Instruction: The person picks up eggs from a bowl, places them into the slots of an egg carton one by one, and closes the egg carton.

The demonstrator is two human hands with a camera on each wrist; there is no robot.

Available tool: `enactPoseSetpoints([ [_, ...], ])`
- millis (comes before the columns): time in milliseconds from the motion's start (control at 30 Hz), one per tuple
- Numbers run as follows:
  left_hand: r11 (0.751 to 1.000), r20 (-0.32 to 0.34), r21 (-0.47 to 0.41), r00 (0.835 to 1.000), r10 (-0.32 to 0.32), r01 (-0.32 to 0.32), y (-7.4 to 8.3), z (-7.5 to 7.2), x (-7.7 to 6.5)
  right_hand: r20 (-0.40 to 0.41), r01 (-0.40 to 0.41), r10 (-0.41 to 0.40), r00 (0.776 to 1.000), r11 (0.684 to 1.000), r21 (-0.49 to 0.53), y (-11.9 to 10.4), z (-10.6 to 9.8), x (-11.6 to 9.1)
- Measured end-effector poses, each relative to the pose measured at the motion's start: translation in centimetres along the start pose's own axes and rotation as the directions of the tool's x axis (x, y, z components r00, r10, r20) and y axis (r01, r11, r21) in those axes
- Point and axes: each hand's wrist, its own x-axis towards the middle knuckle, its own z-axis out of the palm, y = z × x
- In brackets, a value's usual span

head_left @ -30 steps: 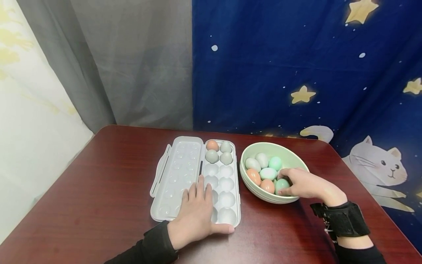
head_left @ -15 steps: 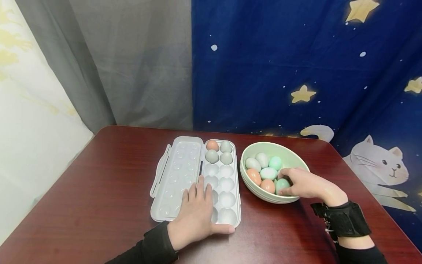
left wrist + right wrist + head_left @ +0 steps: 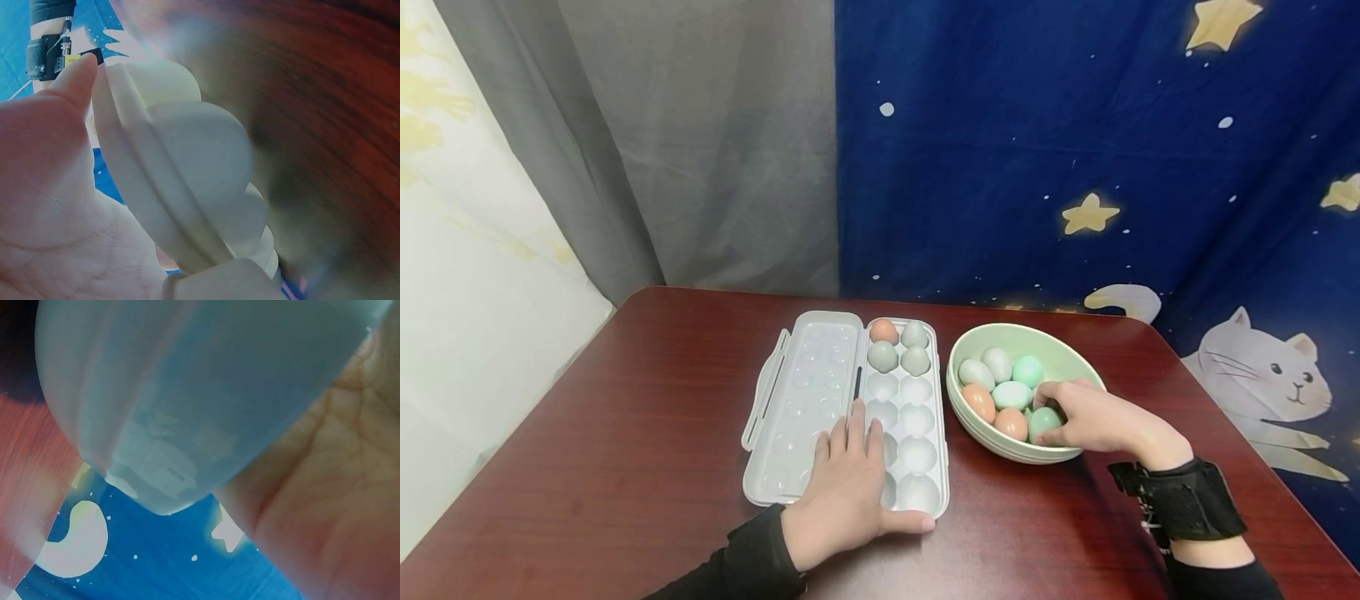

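My left hand point(image 3: 846, 487) lies spread over the near part of an opened white egg carton point(image 3: 808, 383), with its thumb along the front edge. At the carton's far end sit a brown egg point(image 3: 883, 332) and several grey-green ones point(image 3: 915, 360). To the right, a pale green bowl point(image 3: 1000, 448) holds several brown, grey and green eggs. My right hand point(image 3: 1093, 421) reaches over the bowl's near right rim, thumb and fingers curled round a green egg point(image 3: 1042, 423). In the left wrist view the carton's moulded underside point(image 3: 194, 150) shows; the bowl wall point(image 3: 206, 381) hides the right fingertips.
Everything stands on a dark red wooden table point(image 3: 647, 417) with rounded far corners. Behind it hang a grey curtain point(image 3: 722, 167) and a blue star-patterned curtain point(image 3: 985, 150). The carton's lid lies flat to the left of the egg cups.
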Motion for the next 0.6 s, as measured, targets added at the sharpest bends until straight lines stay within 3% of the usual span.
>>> enactPoseSetpoints([
  [600,1.000,-0.004,-0.002,1.000,-0.001,0.001,0.12,-0.09,-0.08,-0.029,0.012,-0.012,0.999,1.000,-0.026,0.10,0.20,0.12],
])
